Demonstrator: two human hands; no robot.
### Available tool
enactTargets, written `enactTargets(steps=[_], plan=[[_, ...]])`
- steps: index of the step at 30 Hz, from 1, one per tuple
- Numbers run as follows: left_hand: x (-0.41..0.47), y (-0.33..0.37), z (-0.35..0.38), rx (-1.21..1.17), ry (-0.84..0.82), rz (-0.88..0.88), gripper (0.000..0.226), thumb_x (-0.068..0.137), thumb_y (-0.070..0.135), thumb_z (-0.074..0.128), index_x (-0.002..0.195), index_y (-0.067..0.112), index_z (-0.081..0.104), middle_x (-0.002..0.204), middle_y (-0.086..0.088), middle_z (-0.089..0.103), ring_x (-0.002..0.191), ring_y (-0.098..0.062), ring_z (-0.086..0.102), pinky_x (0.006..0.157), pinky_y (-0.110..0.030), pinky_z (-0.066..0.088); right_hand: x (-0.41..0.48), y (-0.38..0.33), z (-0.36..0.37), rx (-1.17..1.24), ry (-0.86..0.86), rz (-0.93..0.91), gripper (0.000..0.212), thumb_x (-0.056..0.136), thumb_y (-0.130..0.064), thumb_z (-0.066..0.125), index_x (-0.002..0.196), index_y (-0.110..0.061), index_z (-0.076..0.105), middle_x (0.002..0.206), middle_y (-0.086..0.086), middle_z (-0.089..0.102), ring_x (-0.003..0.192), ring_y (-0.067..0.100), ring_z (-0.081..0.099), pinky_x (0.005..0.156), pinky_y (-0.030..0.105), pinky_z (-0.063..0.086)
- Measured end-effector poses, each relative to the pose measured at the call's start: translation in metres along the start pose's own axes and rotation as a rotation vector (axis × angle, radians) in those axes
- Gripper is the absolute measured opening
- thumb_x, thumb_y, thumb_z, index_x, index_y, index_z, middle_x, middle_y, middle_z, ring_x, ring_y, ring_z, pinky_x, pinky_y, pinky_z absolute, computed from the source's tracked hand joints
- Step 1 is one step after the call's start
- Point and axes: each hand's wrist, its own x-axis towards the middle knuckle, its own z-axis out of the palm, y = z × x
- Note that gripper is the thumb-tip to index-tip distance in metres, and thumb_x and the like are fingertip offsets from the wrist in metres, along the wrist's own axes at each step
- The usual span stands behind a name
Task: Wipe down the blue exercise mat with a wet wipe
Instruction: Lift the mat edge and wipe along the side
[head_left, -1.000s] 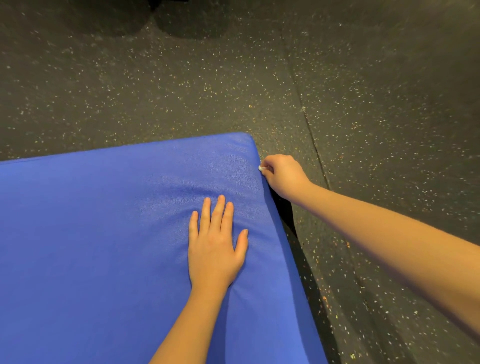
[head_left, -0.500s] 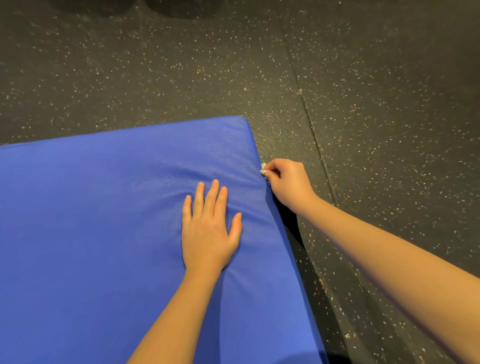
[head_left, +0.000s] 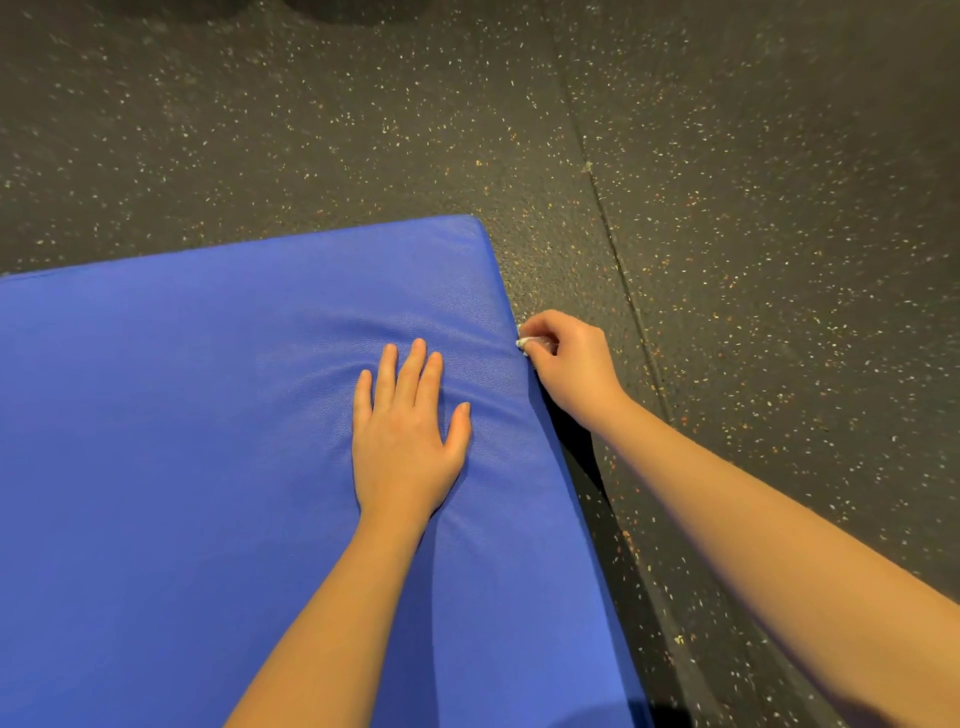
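The left hand (head_left: 402, 441) lies flat, fingers straight, on the blue mat (head_left: 182, 415); the right hand (head_left: 571, 364) pinches a white wipe (head_left: 525, 343) (mostly hidden) against the mat's edge.

Dark speckled rubber floor (head_left: 753, 218), seamed.

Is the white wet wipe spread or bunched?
Bunched: the white wet wipe shows as a small wad pinched in the right hand beside the blue padded mat.
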Motion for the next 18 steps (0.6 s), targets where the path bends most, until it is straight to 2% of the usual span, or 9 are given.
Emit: enactTargets(steps=[2,5,7,10,12,18], plan=[[0.0,0.0,0.0,-0.003,0.004,-0.002,0.061,0.091,0.047,0.035,0.139,0.013,0.049,0.151,-0.002,0.04,0.145,-0.026,0.024,0.117,-0.046,0.018,0.0,-0.002,-0.002,0.052,-0.003,0.045,0.011,0.089,-0.004,0.06,0.097,-0.006,0.067,0.089,0.001,0.065,0.076,0.01,0.055,0.062,0.001,0.034],[0.0,0.001,0.0,-0.004,0.005,0.0,0.061,0.09,0.047,0.035,0.139,0.013,0.05,0.151,-0.003,0.04,0.144,-0.026,0.025,0.116,-0.047,0.019,0.0,-0.001,-0.005,-0.012,-0.044,0.037,0.011,0.089,-0.003,0.058,0.092,-0.004,0.069,0.072,-0.005,0.06,0.064,0.009,0.051,0.057,0.014,0.031],[0.001,0.0,0.001,-0.007,0.009,0.002,0.061,0.09,0.047,0.036,0.138,0.013,0.05,0.15,-0.003,0.041,0.144,-0.026,0.026,0.116,-0.047,0.019,-0.004,0.0,-0.008,-0.049,-0.071,0.028,0.013,0.09,-0.002,0.056,0.091,-0.003,0.069,0.065,-0.01,0.053,0.059,0.0,0.047,0.055,0.015,0.03],[0.001,-0.001,0.002,-0.004,0.015,0.006,0.06,0.09,0.046,0.037,0.137,0.012,0.051,0.149,-0.003,0.042,0.143,-0.027,0.027,0.116,-0.047,0.02,-0.015,0.003,-0.013,-0.085,-0.108,0.005,0.015,0.089,0.002,0.055,0.092,-0.001,0.07,0.071,-0.006,0.053,0.059,-0.003,0.044,0.055,0.004,0.032],[0.001,-0.001,0.002,-0.004,0.018,0.01,0.06,0.09,0.046,0.036,0.137,0.012,0.051,0.15,-0.003,0.042,0.143,-0.027,0.027,0.116,-0.047,0.02,-0.026,0.005,-0.016,-0.1,-0.123,-0.008,0.017,0.089,0.003,0.054,0.091,0.0,0.07,0.073,-0.005,0.054,0.06,-0.001,0.043,0.056,0.003,0.032],[0.002,0.001,0.001,0.047,-0.002,0.016,0.059,0.091,0.044,0.034,0.138,0.01,0.048,0.15,-0.006,0.04,0.143,-0.031,0.027,0.115,-0.048,0.02,-0.056,0.014,-0.023,-0.121,-0.196,0.006,0.015,0.09,0.001,0.054,0.089,-0.002,0.069,0.088,0.007,0.068,0.078,0.017,0.056,0.061,0.019,0.031]])
